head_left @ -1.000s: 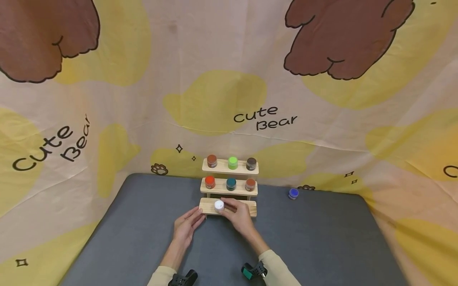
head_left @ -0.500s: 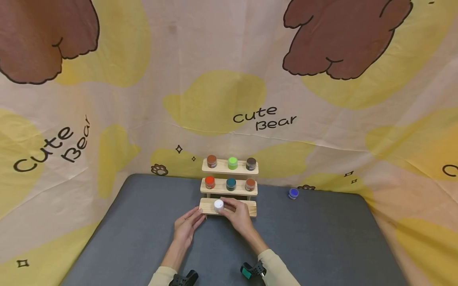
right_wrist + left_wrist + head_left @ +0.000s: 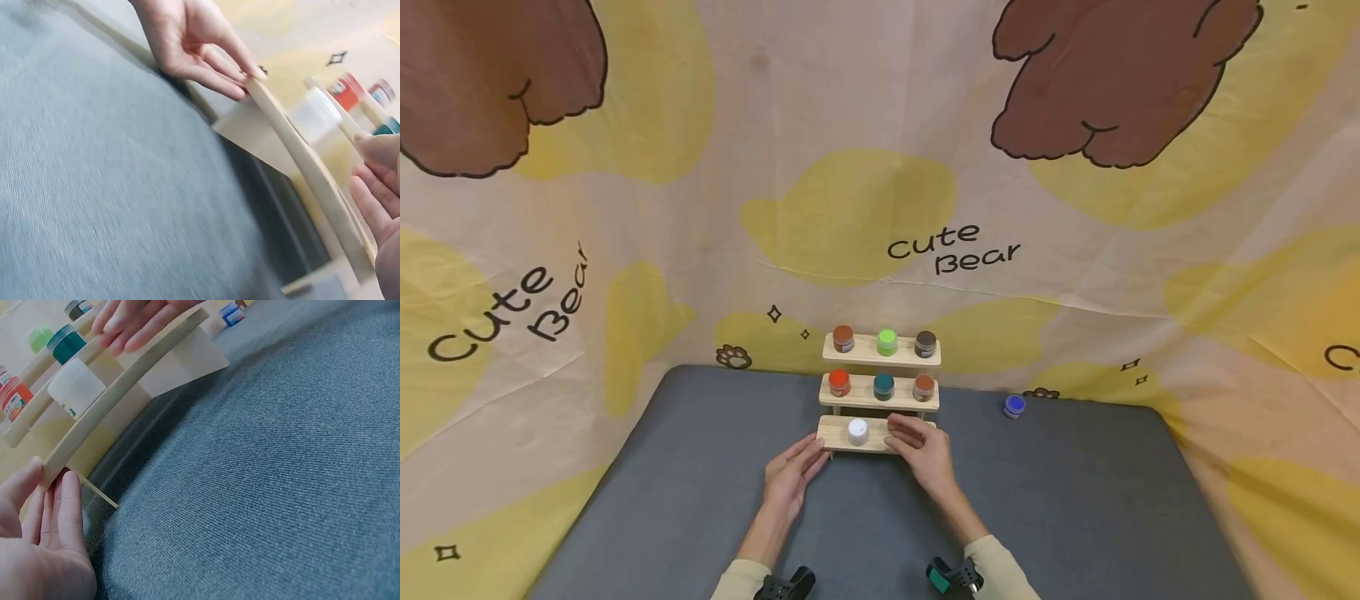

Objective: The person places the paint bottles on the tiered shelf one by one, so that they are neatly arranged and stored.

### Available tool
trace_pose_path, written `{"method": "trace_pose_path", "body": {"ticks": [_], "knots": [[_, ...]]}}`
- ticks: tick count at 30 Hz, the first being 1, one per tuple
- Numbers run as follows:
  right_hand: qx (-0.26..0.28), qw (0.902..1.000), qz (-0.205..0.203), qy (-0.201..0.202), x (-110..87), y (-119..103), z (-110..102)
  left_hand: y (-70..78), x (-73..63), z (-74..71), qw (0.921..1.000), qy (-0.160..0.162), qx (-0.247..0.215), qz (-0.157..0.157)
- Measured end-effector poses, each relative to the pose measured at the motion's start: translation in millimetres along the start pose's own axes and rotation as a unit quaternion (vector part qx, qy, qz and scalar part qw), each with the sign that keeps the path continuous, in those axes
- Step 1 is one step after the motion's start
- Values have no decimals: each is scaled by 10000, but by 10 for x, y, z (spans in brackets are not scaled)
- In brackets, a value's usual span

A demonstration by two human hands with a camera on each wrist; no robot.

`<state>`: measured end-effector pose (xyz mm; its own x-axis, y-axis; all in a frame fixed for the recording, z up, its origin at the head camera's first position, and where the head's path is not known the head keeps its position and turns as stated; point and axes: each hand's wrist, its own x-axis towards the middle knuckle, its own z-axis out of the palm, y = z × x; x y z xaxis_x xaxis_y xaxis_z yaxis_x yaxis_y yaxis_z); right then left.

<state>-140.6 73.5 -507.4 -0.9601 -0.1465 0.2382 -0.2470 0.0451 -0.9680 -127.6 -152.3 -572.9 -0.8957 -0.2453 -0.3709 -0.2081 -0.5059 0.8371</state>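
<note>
A three-step wooden rack (image 3: 838, 444) stands near the back of the grey table. On its lowest step, left of the middle, a white paint jar (image 3: 857, 431) stands upright. My left hand (image 3: 787, 479) pinches the left end of that step, thumb on top and fingers beneath, as the left wrist view shows. Just right of the white jar, my right hand (image 3: 928, 457) hovers over the step with fingers loosely bent and nothing between them. The middle step bears a red jar (image 3: 839, 383), a teal jar (image 3: 883, 387) and an orange-brown jar (image 3: 923, 387).
On the top step are a brown jar (image 3: 843, 339), a light green jar (image 3: 887, 342) and a dark jar (image 3: 925, 344). A blue jar (image 3: 1014, 407) stands apart at the table's back right. Behind hangs a patterned cloth (image 3: 850, 217).
My right hand has let go of the white jar and moved to the right. The jar stays on the lowest step, and my left hand keeps its place.
</note>
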Motion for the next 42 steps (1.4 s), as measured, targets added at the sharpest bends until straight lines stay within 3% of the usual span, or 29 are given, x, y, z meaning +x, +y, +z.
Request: {"method": "trace_pose_path", "body": {"ticks": [10, 19, 22, 26, 36, 42], "knots": [[12, 9954, -230, 933, 79, 237, -392, -21, 42, -13, 10000, 58, -24, -1], [-136, 9887, -389, 1441, 114, 335, -739, -29, 55, -6, 9998, 69, 167, -11], [-272, 9882, -344, 1469, 113, 266, -850, -33, 52, -1, 9999, 71, 142, -11], [-838, 9855, -174, 1468, 141, 311, -1020, -30, 47, -4, 9999, 57, 131, -6], [-1531, 9709, -244, 1824, 178, 642, -1459, -11, 53, 1, 9998, 101, 137, -33], [-2103, 9650, -298, 1539, 165, 728, -1692, -19, 35, 13, 9999, 114, -18, -49]]}}
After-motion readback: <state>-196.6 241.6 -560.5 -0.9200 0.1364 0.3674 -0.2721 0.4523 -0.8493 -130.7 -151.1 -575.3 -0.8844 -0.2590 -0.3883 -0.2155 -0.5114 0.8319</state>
